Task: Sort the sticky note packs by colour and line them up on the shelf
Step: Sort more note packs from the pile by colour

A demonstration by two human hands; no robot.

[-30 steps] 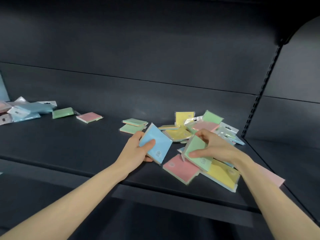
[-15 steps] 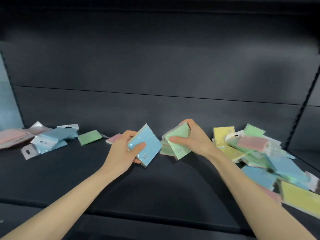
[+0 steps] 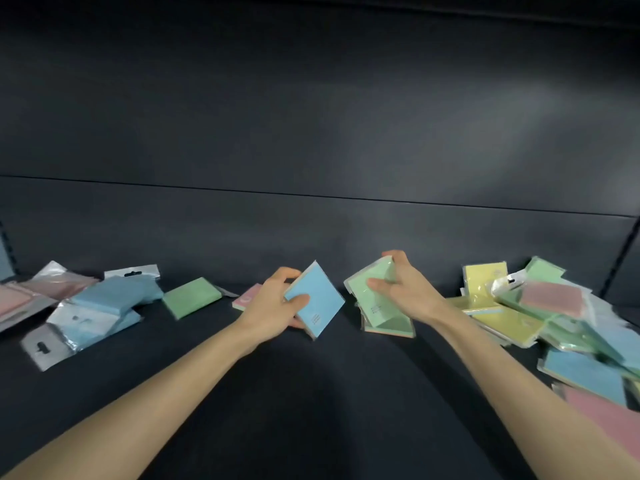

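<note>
1. Gripping a blue pack point(image 3: 317, 299) at frame centre, the left hand point(image 3: 273, 306) is holding it tilted.
2. The right hand point(image 3: 405, 292) is pinching a green pack point(image 3: 370, 285), now brought from the right-edge pile point(image 3: 554, 306) over the green stack point(image 3: 391, 323).
3. Greens are grouping; blue is waiting.

Pink pack point(image 3: 246, 296) partly behind left hand point(image 3: 273, 306)
</note>
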